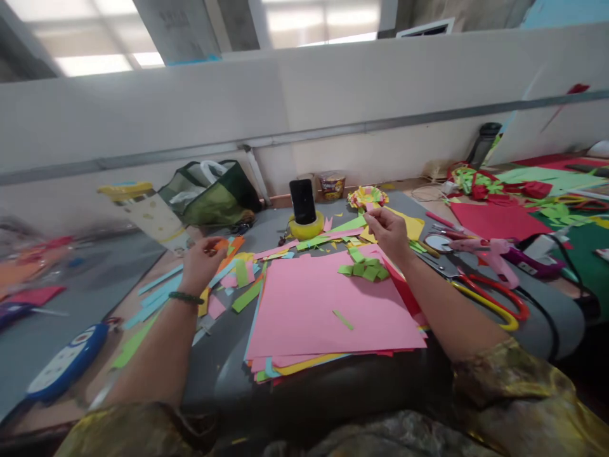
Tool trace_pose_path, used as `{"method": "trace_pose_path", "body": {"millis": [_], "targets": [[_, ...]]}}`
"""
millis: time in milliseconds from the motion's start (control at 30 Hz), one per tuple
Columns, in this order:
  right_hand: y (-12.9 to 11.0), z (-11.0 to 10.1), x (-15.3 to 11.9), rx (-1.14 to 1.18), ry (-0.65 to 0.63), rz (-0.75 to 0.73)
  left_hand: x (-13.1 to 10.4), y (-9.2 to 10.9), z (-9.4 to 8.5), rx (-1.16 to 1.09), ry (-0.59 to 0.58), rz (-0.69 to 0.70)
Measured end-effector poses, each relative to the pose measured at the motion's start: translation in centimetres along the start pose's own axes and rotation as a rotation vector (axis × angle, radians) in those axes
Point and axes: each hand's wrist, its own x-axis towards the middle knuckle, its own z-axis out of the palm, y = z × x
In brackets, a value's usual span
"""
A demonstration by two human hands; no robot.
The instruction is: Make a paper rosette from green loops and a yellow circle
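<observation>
My left hand hovers over the left side of the desk with its fingers curled in; whatever they hold, if anything, is hidden. Orange paper strips lie right by its fingertips, and blue paper strips lie below and to its left. Thumb and fingers of my right hand pinch a small pink paper piece beyond the stack. Between my forearms sits a stack of coloured sheets with a pink sheet on top. Small green paper squares and one thin green sliver rest on it.
Scissors and a pink glue gun lie at right. A phone stands on a yellow tape roll, near a paper flower. At left are a tumbler, a green bag and a blue-and-white power strip.
</observation>
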Motion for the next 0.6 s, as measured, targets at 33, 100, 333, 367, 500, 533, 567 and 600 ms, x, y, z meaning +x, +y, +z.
{"method": "trace_pose_path", "body": {"millis": [33, 100, 333, 367, 500, 533, 567, 600], "targets": [[-0.1, 0.0, 0.0, 0.008, 0.0, 0.001, 0.0, 0.0, 0.1, -0.028, 0.008, 0.01], [-0.3, 0.0, -0.1, 0.026, -0.005, 0.002, -0.2, 0.4, 0.4, -0.09, -0.011, 0.052], [-0.7, -0.1, -0.4, -0.014, -0.003, 0.005, -4.0, 3.9, 3.3, -0.18, -0.294, 0.37], [-0.7, -0.2, -0.4, -0.027, -0.003, 0.004, -4.7, 4.5, 3.8, -0.172, -0.35, 0.408], [-1.4, -0.2, -0.6, -0.074, 0.017, 0.053, -6.2, 5.9, 5.3, -0.108, -0.524, 0.474], [-1.7, -0.2, -0.6, -0.077, 0.025, 0.075, -6.0, 5.9, 5.4, -0.09, -0.547, 0.467], [-2.0, -0.1, -0.6, -0.077, 0.037, 0.095, -5.6, 5.6, 5.2, -0.067, -0.555, 0.445], [-2.3, 0.0, -0.7, -0.076, 0.048, 0.11, -5.0, 5.2, 4.8, -0.037, -0.553, 0.411]]}}
